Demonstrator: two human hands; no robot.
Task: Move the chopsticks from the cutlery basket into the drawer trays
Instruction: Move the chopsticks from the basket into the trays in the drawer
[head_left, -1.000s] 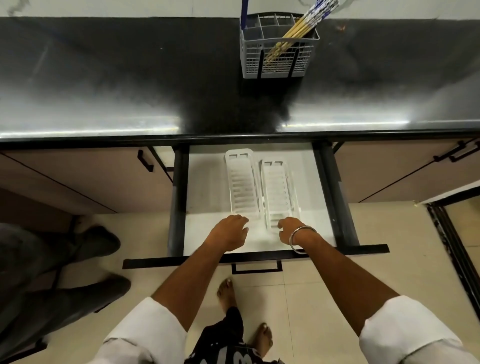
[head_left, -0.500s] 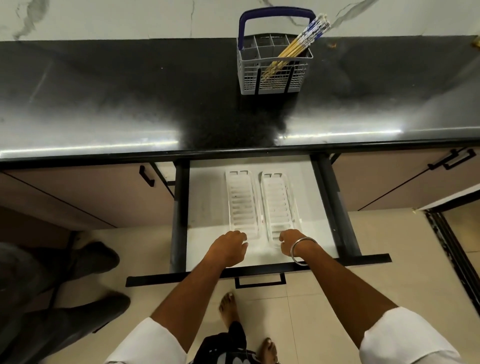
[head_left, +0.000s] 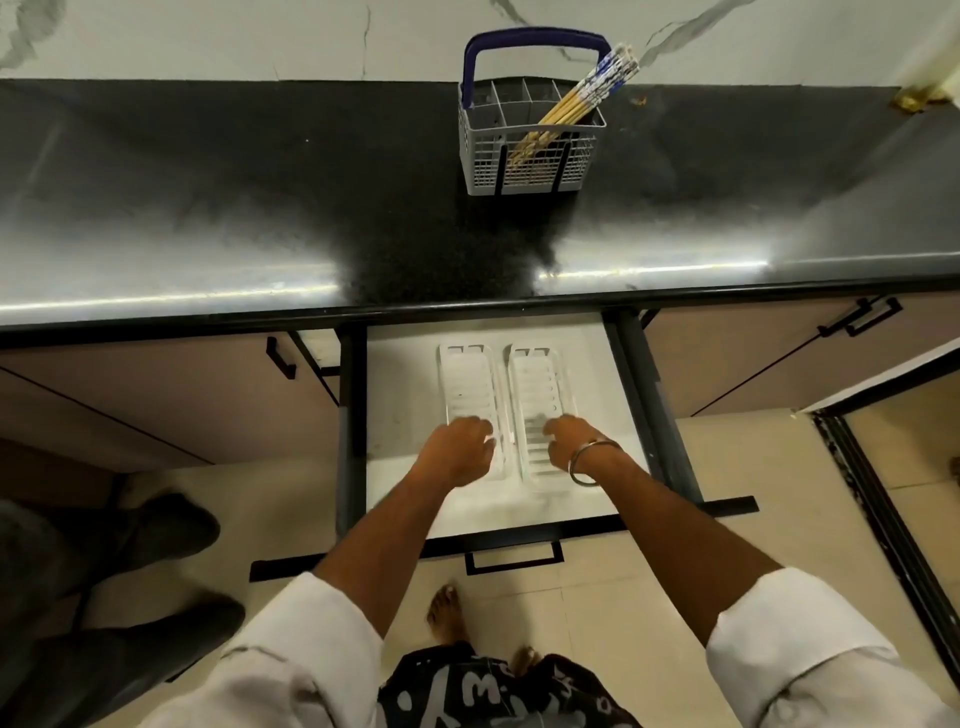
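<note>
Several chopsticks (head_left: 571, 106), yellow with blue-and-white tops, lean to the right in a grey cutlery basket (head_left: 530, 166) with a blue handle, at the back of the black countertop. Below it an open white drawer (head_left: 400, 405) holds two clear slotted trays side by side, the left tray (head_left: 467, 379) and the right tray (head_left: 537, 384). My left hand (head_left: 457, 449) is over the near half of the left tray, its fingers loosely curled and holding nothing. My right hand (head_left: 569, 441), a metal bangle on its wrist, is likewise over the right tray. Both trays hold nothing.
The black countertop (head_left: 260, 208) runs the full width, with a white marble wall behind it. The drawer front and its black handle (head_left: 514, 558) jut out toward my bare feet (head_left: 447, 613). Another person's dark shoes (head_left: 156, 530) are on the floor at the left. Closed cabinet doors flank the drawer.
Both hands have moved forward from the near end of the trays to over their near halves. The view has tilted up, so the whole basket now shows.
</note>
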